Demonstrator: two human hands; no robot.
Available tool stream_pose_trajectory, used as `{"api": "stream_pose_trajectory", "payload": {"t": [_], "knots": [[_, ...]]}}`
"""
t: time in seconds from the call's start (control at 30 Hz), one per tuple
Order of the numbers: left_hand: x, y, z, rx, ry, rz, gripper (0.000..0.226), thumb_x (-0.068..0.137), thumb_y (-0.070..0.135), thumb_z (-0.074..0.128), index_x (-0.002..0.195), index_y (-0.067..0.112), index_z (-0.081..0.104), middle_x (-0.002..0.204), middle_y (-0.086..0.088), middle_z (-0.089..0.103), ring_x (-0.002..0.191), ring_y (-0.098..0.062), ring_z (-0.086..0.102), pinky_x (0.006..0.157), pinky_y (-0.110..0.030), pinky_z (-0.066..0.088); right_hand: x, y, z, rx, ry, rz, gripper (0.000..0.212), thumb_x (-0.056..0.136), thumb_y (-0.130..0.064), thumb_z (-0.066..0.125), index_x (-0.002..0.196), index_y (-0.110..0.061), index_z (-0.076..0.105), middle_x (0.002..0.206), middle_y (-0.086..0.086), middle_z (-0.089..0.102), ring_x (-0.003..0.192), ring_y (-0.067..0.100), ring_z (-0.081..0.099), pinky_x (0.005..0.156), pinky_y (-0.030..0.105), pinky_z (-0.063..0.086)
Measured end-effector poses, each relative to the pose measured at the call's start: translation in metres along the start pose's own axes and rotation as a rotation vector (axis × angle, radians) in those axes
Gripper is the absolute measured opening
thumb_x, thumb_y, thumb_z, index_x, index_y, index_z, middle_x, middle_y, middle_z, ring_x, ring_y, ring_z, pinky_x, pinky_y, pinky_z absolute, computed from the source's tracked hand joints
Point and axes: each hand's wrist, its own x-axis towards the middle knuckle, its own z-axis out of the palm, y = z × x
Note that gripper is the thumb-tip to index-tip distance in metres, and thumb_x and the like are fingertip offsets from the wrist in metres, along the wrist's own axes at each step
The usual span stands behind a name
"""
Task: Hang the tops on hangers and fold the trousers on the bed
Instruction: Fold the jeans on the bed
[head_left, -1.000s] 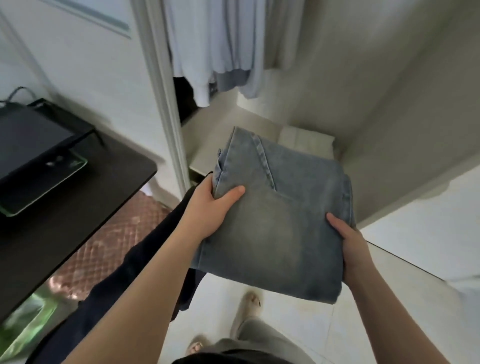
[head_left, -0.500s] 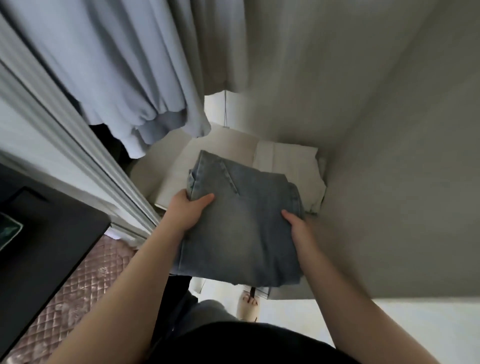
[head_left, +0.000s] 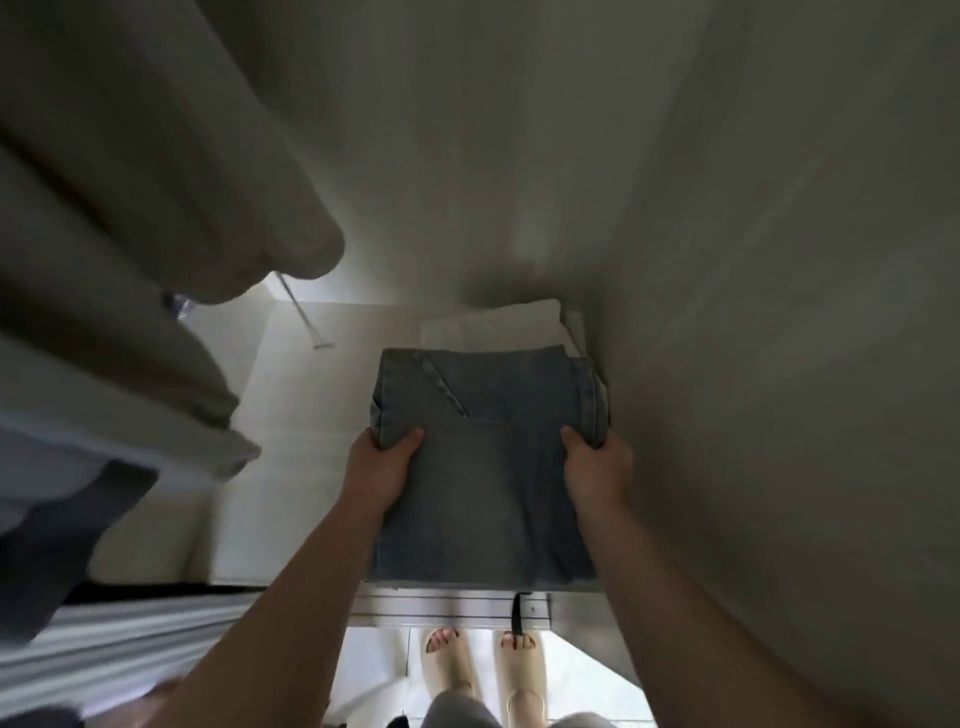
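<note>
Over the front of the white folded pile (head_left: 498, 327) lie the folded jeans (head_left: 488, 483); resting or just above, I cannot tell. The left hand (head_left: 382, 470) clasps their left edge, thumb on top. The right hand (head_left: 597, 467) clasps the right edge likewise. Hung tops (head_left: 156, 208) dangle left of the pile.

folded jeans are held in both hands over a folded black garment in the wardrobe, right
Not quite: the folded garment beneath is white, not black. The head view shows the left hand and right hand gripping the folded jeans over it in the wardrobe.
</note>
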Motion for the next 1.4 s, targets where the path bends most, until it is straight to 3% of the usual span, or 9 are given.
{"api": "stream_pose_trajectory", "payload": {"t": [0.13, 0.27, 0.43, 0.53, 0.63, 0.83, 1.0, 1.23, 1.4], "knots": [[0.056, 0.003, 0.032, -0.003, -0.029, 0.040, 0.046, 0.088, 0.035, 0.077, 0.126, 0.012, 0.063, 0.122, -0.008, 0.068, 0.106, -0.031, 0.065, 0.094, -0.045, 0.054, 0.058, -0.027, 0.020, -0.101, 0.050, -0.069, 0.025, 0.093, -0.027, 0.067, 0.113, -0.013, 0.071, 0.095, -0.002, 0.068, 0.090, 0.021, 0.064, 0.074, 0.025, 0.044], [0.104, -0.004, 0.060, 0.002, -0.070, 0.116, 0.052, 0.086, 0.030, 0.079, 0.130, 0.012, 0.059, 0.127, -0.008, 0.067, 0.114, -0.032, 0.064, 0.096, -0.052, 0.054, 0.118, -0.049, 0.038, -0.303, 0.046, -0.070, 0.037, 0.093, -0.021, 0.063, 0.128, -0.009, 0.061, 0.123, 0.015, 0.067, 0.112, 0.032, 0.063, 0.083, 0.027, 0.043], [0.120, -0.032, 0.067, 0.128, -0.029, 0.193, 0.094, 0.075, 0.049, 0.080, 0.153, 0.024, 0.034, 0.152, -0.003, 0.048, 0.135, -0.029, 0.050, 0.108, -0.052, 0.045, 0.113, -0.009, 0.055, -0.852, -0.011, -0.329, 0.086, 0.090, -0.041, 0.061, 0.159, -0.031, 0.011, 0.165, 0.010, 0.013, 0.149, 0.036, 0.017, 0.116, 0.058, 0.025], [0.106, -0.053, 0.074, 0.053, -0.053, 0.131, 0.099, 0.066, 0.068, 0.071, 0.150, 0.029, 0.038, 0.146, 0.002, 0.053, 0.129, -0.025, 0.055, 0.105, -0.049, 0.049, 0.099, 0.023, 0.065, -1.036, -0.116, -0.567, 0.078, 0.093, -0.060, 0.048, 0.155, -0.050, 0.001, 0.167, -0.002, -0.011, 0.153, 0.032, -0.007, 0.114, 0.069, 0.012], [0.110, -0.063, 0.083, 0.023, -0.053, 0.073, 0.078, 0.078, 0.060, 0.075, 0.142, 0.026, 0.045, 0.131, 0.005, 0.060, 0.119, -0.025, 0.061, 0.094, -0.043, 0.053, 0.103, 0.042, 0.070, -1.145, -0.159, -0.574, 0.074, 0.090, -0.078, 0.028, 0.152, -0.055, -0.005, 0.167, -0.005, -0.017, 0.153, 0.030, -0.012, 0.112, 0.074, 0.007], [0.148, -0.048, 0.089, 0.133, -0.063, 0.142, 0.044, 0.089, 0.037, 0.074, 0.126, 0.020, 0.056, 0.114, 0.002, 0.065, 0.110, -0.029, 0.064, 0.087, -0.038, 0.052, 0.112, 0.051, 0.077, -1.183, -0.108, -0.541, 0.076, 0.090, -0.078, 0.022, 0.153, -0.052, -0.012, 0.166, -0.002, -0.023, 0.153, 0.030, -0.013, 0.113, 0.074, 0.010], [0.197, -0.007, 0.097, 0.262, -0.100, 0.284, 0.041, 0.091, 0.038, 0.071, 0.127, 0.020, 0.059, 0.119, -0.001, 0.067, 0.110, -0.028, 0.063, 0.085, -0.035, 0.046, 0.131, 0.039, 0.089, -1.111, -0.123, -0.470, 0.075, 0.093, -0.075, 0.024, 0.154, -0.050, -0.010, 0.165, -0.001, -0.025, 0.153, 0.027, -0.013, 0.114, 0.071, 0.011], [0.208, -0.002, 0.106, 0.297, -0.071, 0.256, 0.042, 0.093, 0.040, 0.069, 0.123, 0.013, 0.057, 0.120, -0.010, 0.067, 0.109, -0.034, 0.063, 0.083, -0.037, 0.046, 0.179, 0.012, 0.087, -1.087, -0.305, -0.450, 0.074, 0.095, -0.073, 0.030, 0.153, -0.052, -0.011, 0.166, -0.006, -0.022, 0.154, 0.024, -0.011, 0.116, 0.072, 0.009], [0.187, -0.007, 0.104, 0.304, -0.006, 0.246, 0.050, 0.092, 0.047, 0.066, 0.130, 0.017, 0.052, 0.124, -0.007, 0.065, 0.113, -0.036, 0.062, 0.082, -0.038, 0.044, 0.171, 0.011, 0.081, -1.119, -0.293, -0.448, 0.074, 0.096, -0.070, 0.031, 0.154, -0.050, -0.010, 0.167, -0.006, -0.017, 0.154, 0.024, -0.009, 0.116, 0.070, 0.002]]}}
